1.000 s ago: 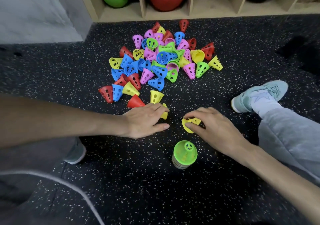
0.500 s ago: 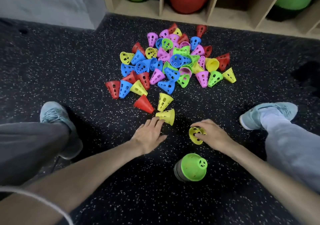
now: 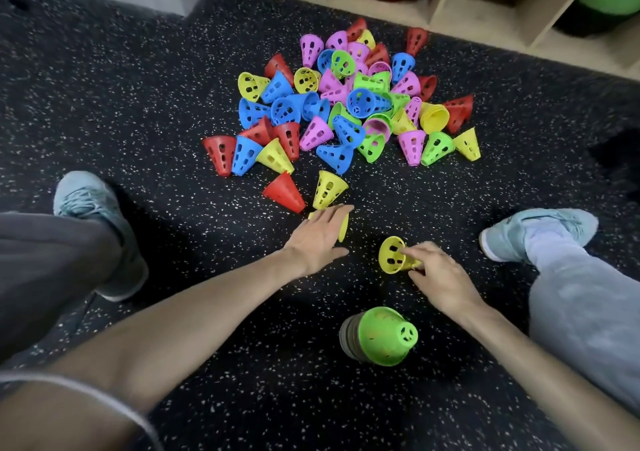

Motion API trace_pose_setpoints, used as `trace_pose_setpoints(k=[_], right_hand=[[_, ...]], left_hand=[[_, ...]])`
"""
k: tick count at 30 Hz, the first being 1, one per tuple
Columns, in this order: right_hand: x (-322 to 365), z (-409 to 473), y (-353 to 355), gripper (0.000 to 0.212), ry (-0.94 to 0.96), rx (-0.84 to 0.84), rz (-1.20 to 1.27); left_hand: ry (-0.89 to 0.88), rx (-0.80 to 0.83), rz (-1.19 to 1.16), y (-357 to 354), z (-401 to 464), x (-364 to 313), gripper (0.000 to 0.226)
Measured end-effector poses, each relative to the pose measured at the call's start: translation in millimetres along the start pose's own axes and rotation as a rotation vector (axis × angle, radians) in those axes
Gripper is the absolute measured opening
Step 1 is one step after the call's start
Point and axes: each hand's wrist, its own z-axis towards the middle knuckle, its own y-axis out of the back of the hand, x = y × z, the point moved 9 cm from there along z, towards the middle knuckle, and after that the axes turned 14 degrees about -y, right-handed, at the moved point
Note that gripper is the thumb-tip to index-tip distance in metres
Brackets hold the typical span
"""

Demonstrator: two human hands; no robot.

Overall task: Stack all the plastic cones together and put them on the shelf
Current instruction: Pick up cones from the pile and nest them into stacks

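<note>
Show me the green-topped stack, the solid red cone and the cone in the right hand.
Stack [image 3: 384, 338]: head view, green side wall.
Red cone [image 3: 284, 192]: head view, side wall.
Held cone [image 3: 390, 254]: head view, open inside.

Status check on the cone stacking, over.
Left hand flat on a yellow cone. Right hand pinching another yellow cone. Green-topped stack on floor, pile remains. Nothing blocking.

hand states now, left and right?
Left hand: open, straight fingers resting on a yellow perforated plastic cone lying on the floor.
Right hand: pinching another yellow perforated plastic cone at its rim.
</note>
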Motion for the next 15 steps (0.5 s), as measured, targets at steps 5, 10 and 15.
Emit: trace_pose_setpoints(k=[5, 10, 15], right_hand=[[0, -4, 2, 0.031, 0.097, -0.084, -0.231], [-2, 1, -2, 0.019, 0.165, -0.1, -0.259], [-10, 6, 15, 0.017, 0.142, -0.158, -0.09]], left_hand=[[0.031, -0.027, 0.016, 3, 0, 5, 0.085], [0.016, 0.004, 0.041, 1, -12, 9, 0.082], [0.017, 0.009, 0.023, -2, -21, 12, 0.083]])
